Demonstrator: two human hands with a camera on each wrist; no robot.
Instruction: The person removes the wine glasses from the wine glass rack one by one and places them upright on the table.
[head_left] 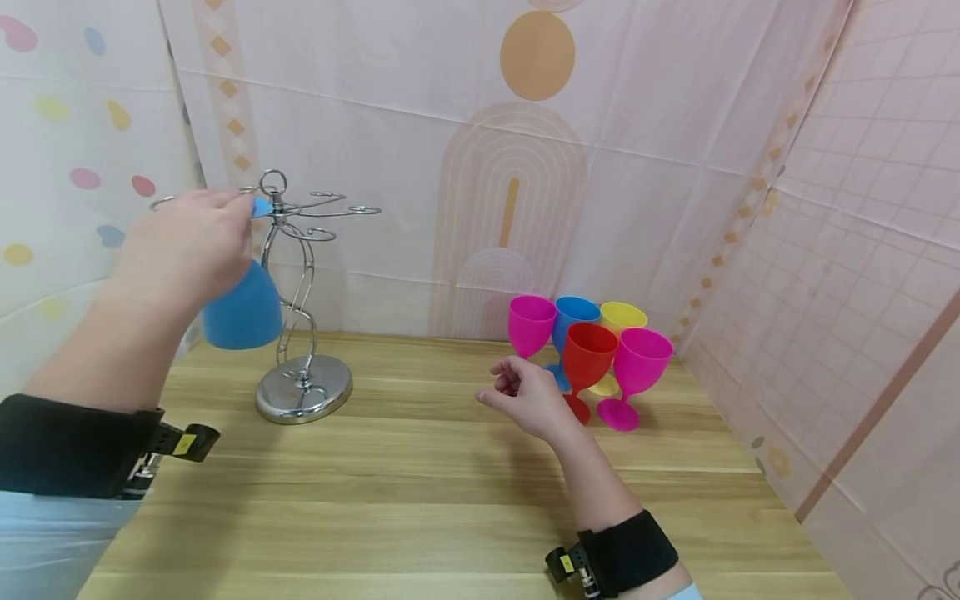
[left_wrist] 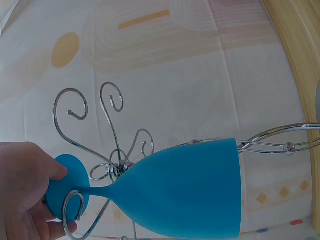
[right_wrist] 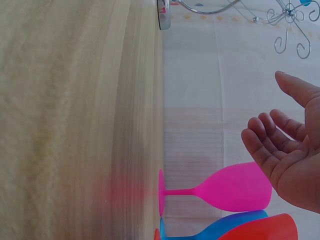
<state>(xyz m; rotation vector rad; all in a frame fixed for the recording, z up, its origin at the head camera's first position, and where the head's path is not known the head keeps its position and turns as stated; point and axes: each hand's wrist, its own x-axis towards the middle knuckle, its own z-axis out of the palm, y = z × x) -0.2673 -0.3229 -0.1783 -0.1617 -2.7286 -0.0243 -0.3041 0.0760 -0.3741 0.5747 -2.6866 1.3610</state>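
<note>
In the head view my left hand [head_left: 183,242] holds a blue plastic goblet [head_left: 243,310] upside down beside the silver wire rack [head_left: 303,396]. The left wrist view shows the thumb and fingers pinching the goblet's round foot [left_wrist: 70,175]. Its stem lies at a curled hook [left_wrist: 92,227] of the rack; whether it hangs there cannot be told. My right hand [head_left: 528,400] hovers over the table with nothing in it, its fingers loosely curled. Closest to that hand are a pink goblet [head_left: 532,323] and a red goblet [head_left: 588,357].
Around the red goblet stand another blue goblet [head_left: 576,312], a yellow goblet [head_left: 622,315] and a second pink goblet [head_left: 642,360], all upright. They are on a wood-grain table [head_left: 420,500]. A patterned cloth [head_left: 390,167] hangs behind.
</note>
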